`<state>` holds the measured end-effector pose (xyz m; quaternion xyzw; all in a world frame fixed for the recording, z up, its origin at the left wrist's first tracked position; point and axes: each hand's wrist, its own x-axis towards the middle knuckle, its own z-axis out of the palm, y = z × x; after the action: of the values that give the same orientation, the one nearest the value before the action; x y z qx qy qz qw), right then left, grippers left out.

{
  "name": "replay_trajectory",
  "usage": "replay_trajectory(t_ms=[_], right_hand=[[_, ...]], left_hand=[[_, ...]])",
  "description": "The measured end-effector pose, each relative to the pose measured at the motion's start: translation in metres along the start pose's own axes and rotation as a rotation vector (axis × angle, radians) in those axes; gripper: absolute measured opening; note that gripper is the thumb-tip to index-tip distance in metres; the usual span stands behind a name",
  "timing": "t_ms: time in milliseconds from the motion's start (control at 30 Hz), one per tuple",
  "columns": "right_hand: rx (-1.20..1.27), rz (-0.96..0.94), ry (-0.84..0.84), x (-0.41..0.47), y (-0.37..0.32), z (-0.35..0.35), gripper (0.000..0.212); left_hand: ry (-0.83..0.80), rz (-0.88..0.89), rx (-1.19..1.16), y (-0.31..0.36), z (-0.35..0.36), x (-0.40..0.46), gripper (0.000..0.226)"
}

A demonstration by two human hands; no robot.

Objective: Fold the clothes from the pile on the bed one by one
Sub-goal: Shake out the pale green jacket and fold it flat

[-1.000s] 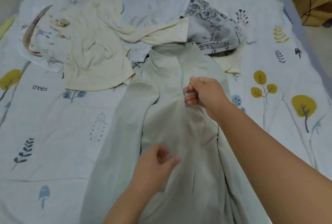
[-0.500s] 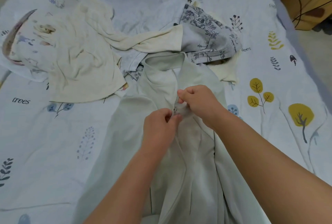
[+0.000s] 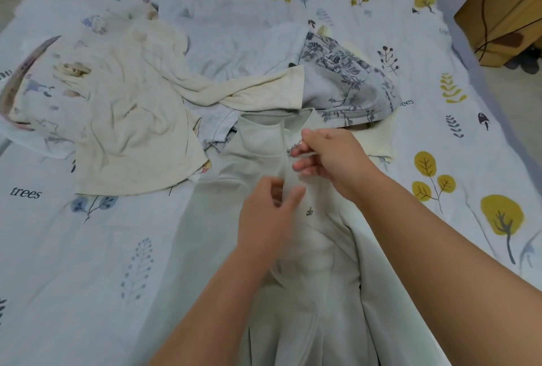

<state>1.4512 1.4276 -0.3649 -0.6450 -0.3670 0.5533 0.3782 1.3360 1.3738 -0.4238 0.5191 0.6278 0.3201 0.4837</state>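
My right hand point(image 3: 331, 160) pinches the zip pull point(image 3: 291, 152), now higher, near the collar. Left hand point(image 3: 268, 216) grips the jacket point(image 3: 311, 248) front below. Jacket spread on bed point(image 3: 88, 248); nearly zipped, folding next. Pile point(image 3: 140, 119) waits beyond.

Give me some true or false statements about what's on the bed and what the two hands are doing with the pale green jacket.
1. The right hand pinches the zipper pull near the collar of the pale green jacket. True.
2. The left hand rests flat on the bedsheet, away from the jacket. False: it holds the jacket front below the zipper pull.
3. A cream garment lies left of the jacket. True.
4. The jacket is already folded into a neat square. False: it lies spread out lengthwise.
5. A floral grey garment lies beyond the collar. True.
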Motion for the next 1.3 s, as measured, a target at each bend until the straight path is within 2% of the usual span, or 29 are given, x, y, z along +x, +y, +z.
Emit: replay_trajectory(t_ms=[33,100,167,367,533,633,733,800,867,933,1000,1033,1133,1167,1200,1300], right_hand=[[-0.023,-0.011,-0.013,0.000,0.000,-0.001,0.033],[-0.055,-0.029,-0.024,0.000,-0.001,-0.003,0.032],[-0.088,-0.040,0.008,0.004,-0.005,-0.004,0.033],[-0.028,-0.017,0.205,0.033,-0.015,-0.003,0.036],[-0.040,-0.059,0.279,0.048,-0.015,0.002,0.038],[-0.097,-0.092,0.295,0.046,0.001,-0.003,0.031],[-0.318,-0.049,0.379,0.038,0.033,-0.025,0.015],[-0.528,0.023,0.491,0.025,0.061,-0.042,0.033],[-0.705,0.084,0.571,0.011,0.087,-0.052,0.052],[-0.764,0.182,0.565,0.001,0.109,-0.057,0.071],[-0.731,0.272,0.498,-0.002,0.123,-0.059,0.077],[-0.727,0.284,0.460,-0.003,0.130,-0.060,0.068],[-0.822,0.203,0.391,-0.004,0.137,-0.067,0.016],[-0.831,0.176,0.395,-0.003,0.136,-0.072,0.008],[-0.840,0.156,0.414,-0.003,0.133,-0.078,0.008],[-0.905,0.106,0.524,-0.001,0.120,-0.110,0.012]], left_hand=[[0.025,0.037,0.024,0.007,0.003,0.008,0.021],[0.051,0.116,0.100,0.017,0.005,0.023,0.038],[0.029,0.153,0.124,0.019,0.004,0.031,0.046],[-0.052,0.148,0.075,0.012,-0.001,0.033,0.047],[-0.089,0.146,0.072,0.009,-0.005,0.042,0.045],[-0.125,0.112,0.101,0.005,-0.004,0.043,0.039],[-0.094,0.040,0.123,-0.010,-0.009,0.039,0.012],[0.067,-0.001,0.230,-0.029,-0.016,0.037,0.022],[0.263,-0.067,0.467,-0.048,-0.022,0.034,0.038],[0.302,-0.223,0.677,-0.067,-0.027,0.028,0.064],[0.266,-0.315,0.786,-0.083,-0.033,0.022,0.075],[0.249,-0.311,0.820,-0.091,-0.037,0.020,0.069],[0.201,-0.170,0.863,-0.105,-0.053,0.024,0.025],[0.196,-0.119,0.826,-0.107,-0.061,0.026,0.013],[0.213,-0.093,0.753,-0.108,-0.069,0.029,0.009],[0.387,-0.101,0.585,-0.103,-0.104,0.040,0.015]])
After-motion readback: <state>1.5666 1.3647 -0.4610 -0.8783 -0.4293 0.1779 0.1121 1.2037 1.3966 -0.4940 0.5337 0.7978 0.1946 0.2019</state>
